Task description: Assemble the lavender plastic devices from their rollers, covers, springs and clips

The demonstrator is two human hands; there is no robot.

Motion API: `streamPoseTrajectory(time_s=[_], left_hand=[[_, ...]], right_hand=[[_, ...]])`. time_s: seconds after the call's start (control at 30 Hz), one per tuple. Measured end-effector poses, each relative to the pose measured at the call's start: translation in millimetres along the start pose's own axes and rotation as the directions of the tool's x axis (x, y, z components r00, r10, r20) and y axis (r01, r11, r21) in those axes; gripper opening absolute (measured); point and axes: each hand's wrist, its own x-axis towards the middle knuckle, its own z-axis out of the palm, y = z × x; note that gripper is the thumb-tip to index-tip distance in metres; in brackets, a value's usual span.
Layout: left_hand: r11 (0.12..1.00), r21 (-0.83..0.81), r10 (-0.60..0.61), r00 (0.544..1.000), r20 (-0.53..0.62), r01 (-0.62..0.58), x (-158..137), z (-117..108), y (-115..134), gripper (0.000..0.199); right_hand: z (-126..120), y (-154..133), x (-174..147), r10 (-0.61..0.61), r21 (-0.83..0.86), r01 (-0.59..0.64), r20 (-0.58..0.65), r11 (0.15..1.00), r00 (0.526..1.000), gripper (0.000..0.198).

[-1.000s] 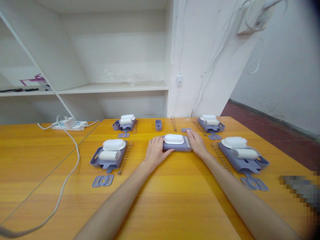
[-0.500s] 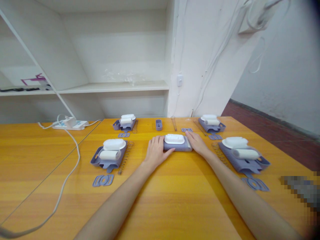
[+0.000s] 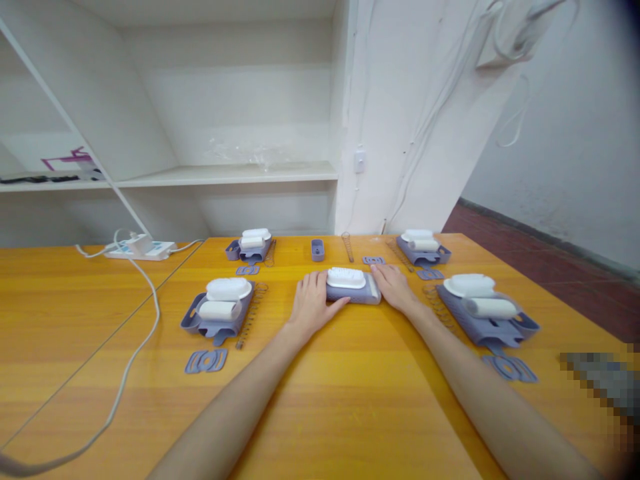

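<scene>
A purple-grey plastic housing (image 3: 350, 295) lies crosswise on the table, with a white oval ribbed piece (image 3: 346, 277) on top of it. Part of a whitish roll (image 3: 374, 288) shows at its right end. My left hand (image 3: 313, 300) grips the left end, thumb along the near side and fingers over the far side. My right hand (image 3: 393, 285) is closed against the right end, its fingertips at the far corner. Just beyond lie a flat purple-grey plate (image 3: 373, 261), a coil spring (image 3: 348, 247) and a small purple-grey cup-like part (image 3: 317, 250).
Several similar part sets stand around on the wooden table, such as the front-left housing (image 3: 220, 320) and front-right housing (image 3: 487, 320), with springs and flat plates beside them. A power strip (image 3: 141, 248) with a white cable (image 3: 150, 287) lies left. White shelving (image 3: 235, 175) stands behind.
The housing's right end has swung slightly left and toward me. My right hand has shifted a little left with it; my left hand stays nearly in place.
</scene>
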Motion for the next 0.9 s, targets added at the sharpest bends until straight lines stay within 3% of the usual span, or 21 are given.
streamPoseTrajectory(time_s=[0.53,0.9], left_hand=[[1.0,0.014,-0.012,1.0,0.004,0.012,0.2,1.5,-0.2,0.062],[1.0,0.018,-0.02,1.0,0.002,0.02,0.3,1.1,0.7,0.061]], right_hand=[[1.7,1.6,2.0,-0.012,-0.105,0.016,0.042,0.994,0.999,0.048],[-1.2,-4.1,-2.6,0.056,-0.135,-0.056,-0.004,0.989,0.998,0.05]])
